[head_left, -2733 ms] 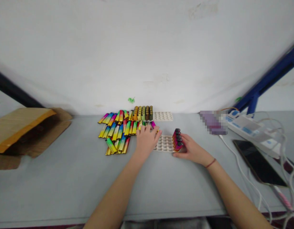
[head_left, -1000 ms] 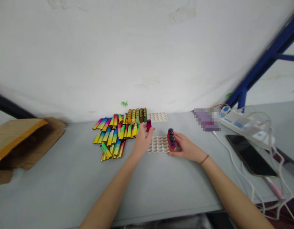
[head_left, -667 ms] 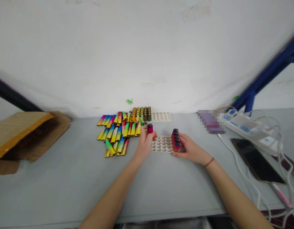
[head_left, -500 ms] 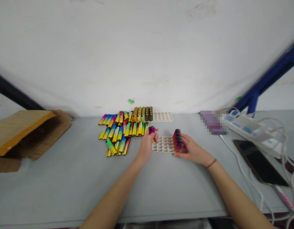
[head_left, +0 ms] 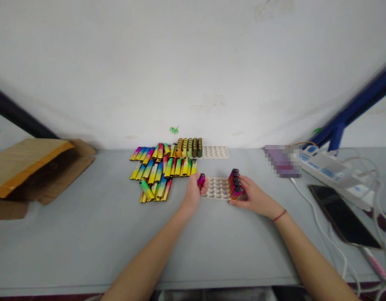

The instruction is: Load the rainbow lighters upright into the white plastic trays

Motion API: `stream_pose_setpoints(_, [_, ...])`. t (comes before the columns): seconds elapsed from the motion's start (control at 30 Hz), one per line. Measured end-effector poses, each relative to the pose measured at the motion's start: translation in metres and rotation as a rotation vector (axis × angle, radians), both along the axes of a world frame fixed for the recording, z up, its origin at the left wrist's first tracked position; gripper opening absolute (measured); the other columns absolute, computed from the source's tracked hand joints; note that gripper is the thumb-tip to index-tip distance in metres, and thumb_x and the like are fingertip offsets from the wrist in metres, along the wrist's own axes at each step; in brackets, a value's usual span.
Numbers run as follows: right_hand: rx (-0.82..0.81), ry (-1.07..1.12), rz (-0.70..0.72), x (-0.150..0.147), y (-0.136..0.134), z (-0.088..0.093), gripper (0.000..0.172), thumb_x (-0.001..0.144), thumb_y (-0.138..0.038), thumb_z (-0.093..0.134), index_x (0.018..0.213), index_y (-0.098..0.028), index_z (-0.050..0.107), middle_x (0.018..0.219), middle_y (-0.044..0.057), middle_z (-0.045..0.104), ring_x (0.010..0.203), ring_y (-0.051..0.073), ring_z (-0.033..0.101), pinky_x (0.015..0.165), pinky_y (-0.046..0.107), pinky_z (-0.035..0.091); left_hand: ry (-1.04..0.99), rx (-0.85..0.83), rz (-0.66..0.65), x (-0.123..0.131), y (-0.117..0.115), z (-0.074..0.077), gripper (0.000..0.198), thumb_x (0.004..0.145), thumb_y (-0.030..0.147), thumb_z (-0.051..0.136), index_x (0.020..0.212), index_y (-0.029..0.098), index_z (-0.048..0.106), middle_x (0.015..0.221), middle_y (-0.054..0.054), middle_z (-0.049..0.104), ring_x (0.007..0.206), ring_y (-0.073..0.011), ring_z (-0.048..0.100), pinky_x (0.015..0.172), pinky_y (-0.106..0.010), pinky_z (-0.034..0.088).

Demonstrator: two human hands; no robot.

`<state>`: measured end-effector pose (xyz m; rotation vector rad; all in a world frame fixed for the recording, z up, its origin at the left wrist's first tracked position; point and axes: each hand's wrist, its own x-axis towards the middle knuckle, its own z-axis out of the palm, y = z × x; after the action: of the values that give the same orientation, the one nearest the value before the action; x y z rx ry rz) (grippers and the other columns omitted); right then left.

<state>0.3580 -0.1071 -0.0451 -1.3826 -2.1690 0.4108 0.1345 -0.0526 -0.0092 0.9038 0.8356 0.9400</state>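
My left hand (head_left: 193,191) is closed around a purple lighter (head_left: 201,179), held upright with its dark top showing, at the left end of a white tray with round holes (head_left: 216,189). On the tray's right end stands a row of purple-and-orange lighters (head_left: 235,184) with black tops. My right hand (head_left: 251,194) curves round that row from the right, its thumb at the tray's near corner and its fingers partly hidden behind the lighters. Left of my left hand lie many loose lighters (head_left: 152,171) in shiny rainbow-and-gold colours.
Behind, a block of upright lighters (head_left: 189,148) adjoins a second white holed tray (head_left: 215,152) near the wall. An open cardboard box (head_left: 32,167) lies at left. On the right are a blurred purple item (head_left: 282,161), a power strip (head_left: 337,173), a black phone (head_left: 343,215) and cables.
My left hand has shifted slightly right and down with the purple lighter, closer to the near tray. The right hand stays at the lighter row. The whole view has shifted a little.
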Motion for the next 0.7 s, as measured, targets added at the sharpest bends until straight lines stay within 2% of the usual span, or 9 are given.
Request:
stream_pose_setpoints(0.3, [-0.001, 0.010, -0.012, 0.002, 0.000, -0.005, 0.070, 0.081, -0.054, 0.071, 0.137, -0.016, 0.052, 0.141, 0.021, 0.055, 0.129, 0.036, 0.053, 0.111, 0.054, 0.042, -0.030, -0.129, 0.114, -0.003, -0.001, 0.009, 0.045, 0.085, 0.052, 0.033, 0.051, 0.023, 0.033, 0.041, 0.007, 0.023, 0.036, -0.0066, 0.016, 0.038, -0.020, 0.014])
stream_pose_setpoints(0.7, [0.004, -0.001, -0.003, 0.002, 0.001, -0.004, 0.068, 0.082, -0.054, 0.070, 0.135, -0.015, 0.054, 0.139, 0.021, 0.056, 0.128, 0.035, 0.054, 0.110, 0.054, 0.044, -0.080, -0.118, 0.183, -0.003, -0.003, 0.013, 0.048, 0.083, 0.055, 0.033, 0.048, 0.022, 0.034, 0.039, 0.008, 0.020, 0.035, -0.0058, 0.016, 0.037, -0.019, 0.013])
